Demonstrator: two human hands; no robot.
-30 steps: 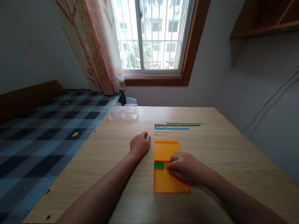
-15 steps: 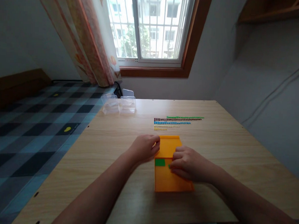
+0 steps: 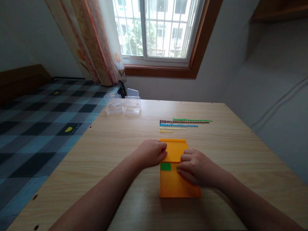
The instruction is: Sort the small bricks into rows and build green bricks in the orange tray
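Observation:
In front of me lies an orange plastic tray (image 3: 176, 188) with a raised upper panel and a lower panel. My left hand (image 3: 152, 153) is closed at the left edge of the upper panel, its fingers curled over the rim. A green rectangular piece (image 3: 165, 166) lies at the upper left of the lower panel. Over the right side of the tray is my right hand (image 3: 195, 166), fingers bent and pressed together. A sliver of a second green piece (image 3: 177, 168) shows at its fingertips; the rest is hidden.
Beyond the tray, rows of small green, dark brown, blue (image 3: 166, 125), pale and yellow pieces lie on the wooden table (image 3: 125, 209). Clear plastic boxes (image 3: 132, 106) stand at the far left corner. A bed with a checked cover (image 3: 54, 132) adjoins the left side.
The whole view has shifted slightly. Both hands stay at the tray in almost the same pose, and a little less green shows at my right fingertips.

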